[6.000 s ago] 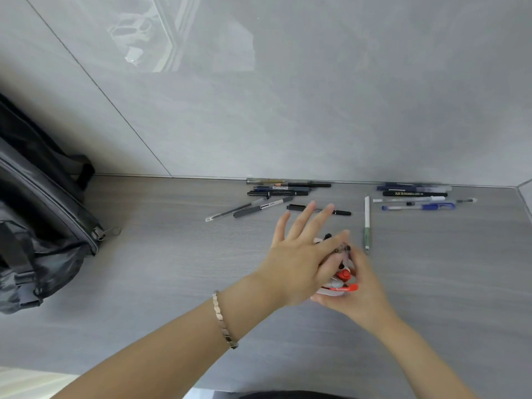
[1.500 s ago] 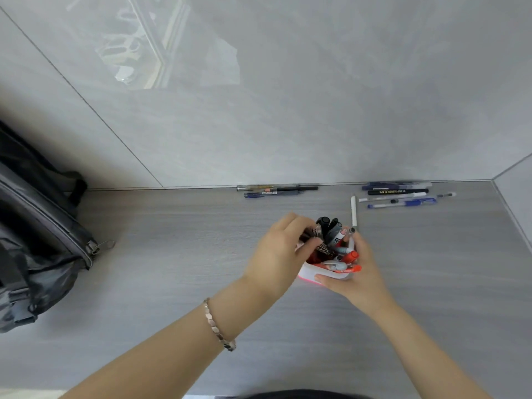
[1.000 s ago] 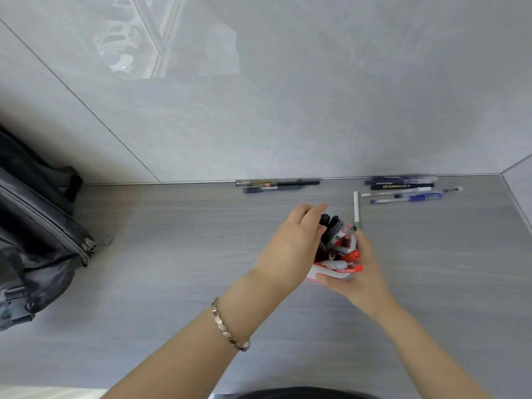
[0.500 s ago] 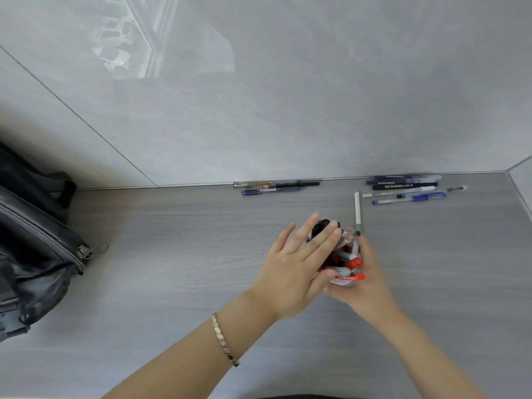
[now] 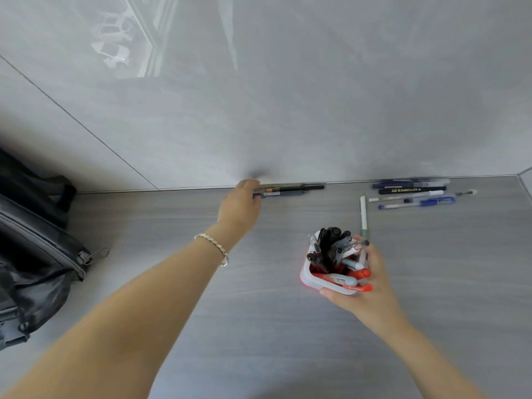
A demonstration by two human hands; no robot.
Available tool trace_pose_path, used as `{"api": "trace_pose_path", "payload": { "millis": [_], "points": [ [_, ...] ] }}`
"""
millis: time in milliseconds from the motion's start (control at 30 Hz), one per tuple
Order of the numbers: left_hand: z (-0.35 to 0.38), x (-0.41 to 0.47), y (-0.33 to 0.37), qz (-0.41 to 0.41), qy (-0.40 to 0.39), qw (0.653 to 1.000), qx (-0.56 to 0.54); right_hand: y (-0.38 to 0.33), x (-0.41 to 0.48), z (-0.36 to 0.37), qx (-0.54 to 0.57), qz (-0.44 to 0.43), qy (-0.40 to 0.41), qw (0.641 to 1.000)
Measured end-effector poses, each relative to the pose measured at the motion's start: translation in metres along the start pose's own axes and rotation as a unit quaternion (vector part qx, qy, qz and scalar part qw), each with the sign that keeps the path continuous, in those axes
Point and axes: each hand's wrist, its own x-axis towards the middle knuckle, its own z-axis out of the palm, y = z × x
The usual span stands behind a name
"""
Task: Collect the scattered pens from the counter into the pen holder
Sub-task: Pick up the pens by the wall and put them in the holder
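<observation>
A white and red pen holder (image 5: 312, 278) crammed with several black, grey and red pens stands on the grey counter (image 5: 259, 326), and my right hand (image 5: 364, 286) grips it from the right side. My left hand (image 5: 240, 204) is stretched out to the back wall, its fingers over the left end of a few dark pens (image 5: 290, 190) lying along the wall; whether it holds one is hidden. A white pen with a green end (image 5: 363, 214) lies just behind the holder. Several blue, black and white pens (image 5: 414, 194) lie at the back right.
A black zipped bag (image 5: 37, 254) sits on the counter at the left, against the wall. The glossy grey wall (image 5: 288, 96) rises right behind the pens, and a side wall begins at the far right corner.
My left hand has left the holder and reached out to the dark pens at the back wall. My right hand stays on the holder.
</observation>
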Motion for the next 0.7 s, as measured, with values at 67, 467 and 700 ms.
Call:
{"api": "trace_pose_path", "payload": {
  "millis": [67,467,700],
  "points": [
    [0.004,0.012,-0.007,0.012,-0.032,0.999,0.040,0.004,-0.004,-0.001,0.009,0.012,-0.004,1.000],
    [0.041,0.022,0.019,0.095,-0.080,0.983,0.134,0.001,0.002,0.001,-0.024,-0.019,-0.003,1.000],
    [0.049,0.000,0.025,0.145,-0.111,0.922,0.341,-0.004,0.003,0.004,-0.029,-0.028,0.006,0.999]
  ]
}}
